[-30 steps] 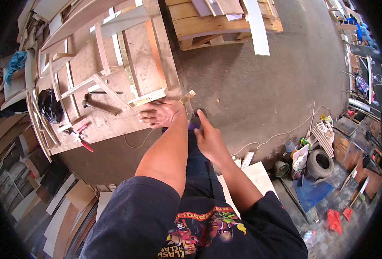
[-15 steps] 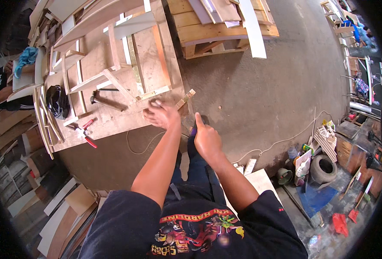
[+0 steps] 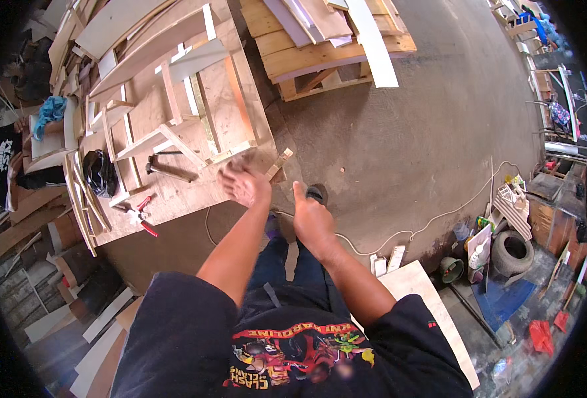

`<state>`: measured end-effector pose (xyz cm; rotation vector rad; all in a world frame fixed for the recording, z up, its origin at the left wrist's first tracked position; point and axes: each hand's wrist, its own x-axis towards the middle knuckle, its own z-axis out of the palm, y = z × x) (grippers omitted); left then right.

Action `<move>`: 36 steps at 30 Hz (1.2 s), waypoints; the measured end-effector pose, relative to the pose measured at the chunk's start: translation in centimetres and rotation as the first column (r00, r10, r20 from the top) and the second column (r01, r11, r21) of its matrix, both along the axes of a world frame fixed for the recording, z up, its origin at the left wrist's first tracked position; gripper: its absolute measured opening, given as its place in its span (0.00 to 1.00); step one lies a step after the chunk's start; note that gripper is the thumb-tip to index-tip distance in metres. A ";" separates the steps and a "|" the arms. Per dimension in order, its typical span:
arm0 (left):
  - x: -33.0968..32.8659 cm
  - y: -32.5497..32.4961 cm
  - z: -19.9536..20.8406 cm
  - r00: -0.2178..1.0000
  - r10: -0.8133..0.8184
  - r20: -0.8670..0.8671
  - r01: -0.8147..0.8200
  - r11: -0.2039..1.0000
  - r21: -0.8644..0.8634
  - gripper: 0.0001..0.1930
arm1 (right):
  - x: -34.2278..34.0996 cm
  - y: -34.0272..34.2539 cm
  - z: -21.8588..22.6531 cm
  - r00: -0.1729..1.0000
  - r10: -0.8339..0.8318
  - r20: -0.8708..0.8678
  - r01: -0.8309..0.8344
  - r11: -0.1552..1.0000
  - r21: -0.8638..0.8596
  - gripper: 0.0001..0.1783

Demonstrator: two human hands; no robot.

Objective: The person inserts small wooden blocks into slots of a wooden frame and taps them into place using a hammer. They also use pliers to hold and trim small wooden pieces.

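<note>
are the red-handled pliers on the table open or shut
Open, it appears: the pliers lie with their red handles splayed apart. The jaws are too small to make out.

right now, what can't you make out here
In the head view:
Left hand: finger outlines lost to blur.
Right hand: palm, and anything in it, hidden by its own back.
Black bag: contents hidden by its dark plastic.
Wooden stand: far end cut off by the top edge.

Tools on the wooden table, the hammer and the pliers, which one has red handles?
The pliers, lying nearer the front edge of the wooden table: both handles are red. The hammer has one brown handle.
</note>
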<state>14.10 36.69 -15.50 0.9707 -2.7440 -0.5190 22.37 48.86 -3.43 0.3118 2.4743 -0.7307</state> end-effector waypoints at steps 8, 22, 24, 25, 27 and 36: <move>-3.8 -2.0 -10.0 -0.424 0.817 -0.390 0.546 0.574 0.610 0.31 | 0.5 0.0 -1.5 1.000 0.008 -0.014 -0.008 1.000 -0.023 0.33; -4.6 3.2 -6.2 0.777 0.610 0.157 -0.562 0.784 -0.264 0.35 | 0.1 -0.1 -0.5 1.000 0.018 -0.004 -0.018 0.999 -0.028 0.38; -4.8 2.6 -7.1 0.787 0.593 0.170 -0.559 0.802 -0.209 0.35 | -0.1 -0.4 -0.1 0.999 0.039 0.014 -0.039 0.998 -0.041 0.39; -4.7 1.0 -10.2 0.762 0.513 -0.396 -0.472 0.858 0.203 0.34 | -0.4 -0.7 0.2 0.998 0.056 0.021 -0.055 0.997 -0.050 0.40; -4.4 0.6 -10.2 0.758 0.520 -0.395 -0.473 0.854 0.216 0.34 | -0.4 -0.8 0.0 0.999 0.044 0.011 -0.043 0.996 -0.080 0.41; -4.8 3.4 -5.5 0.815 0.551 0.180 -0.545 0.834 -0.086 0.34 | 0.1 -1.1 -0.1 0.994 0.050 0.099 -0.049 0.999 -0.008 0.42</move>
